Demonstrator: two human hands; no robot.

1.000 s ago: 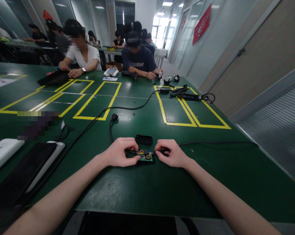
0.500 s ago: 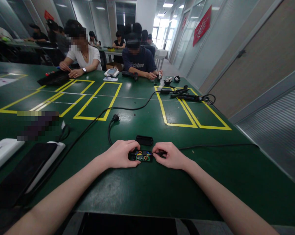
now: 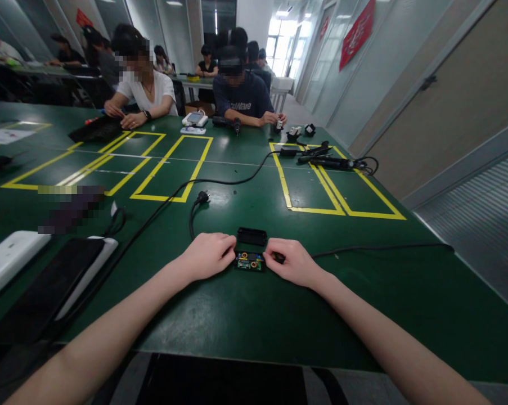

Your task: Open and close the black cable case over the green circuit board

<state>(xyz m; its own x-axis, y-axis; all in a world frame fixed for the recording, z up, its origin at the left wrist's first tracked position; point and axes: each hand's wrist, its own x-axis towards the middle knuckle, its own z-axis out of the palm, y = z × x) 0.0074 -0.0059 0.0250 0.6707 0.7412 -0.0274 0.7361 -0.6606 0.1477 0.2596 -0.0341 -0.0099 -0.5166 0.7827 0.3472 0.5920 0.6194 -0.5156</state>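
Note:
A small black plastic case lies open on the table, with a green circuit board and copper-coloured coils showing inside. Its black cover rests just behind it. My left hand is closed at the case's left end, apparently pinching the power cord, whose plug lies beyond; the pinched part is hidden. At the right end, the thumb and fingers of my right hand pinch a black cable that runs off across the table to the right.
Left of my arm lie a black flat object and a white device. A long black cable crosses the green table. Yellow tape outlines mark the tabletop. Two people sit opposite, near a power drill and black-and-white parts.
My left hand's thumb and fingers have come off the case's sides and closed together at its left end. My right hand keeps its pinch on the cable. The view has shifted slightly.

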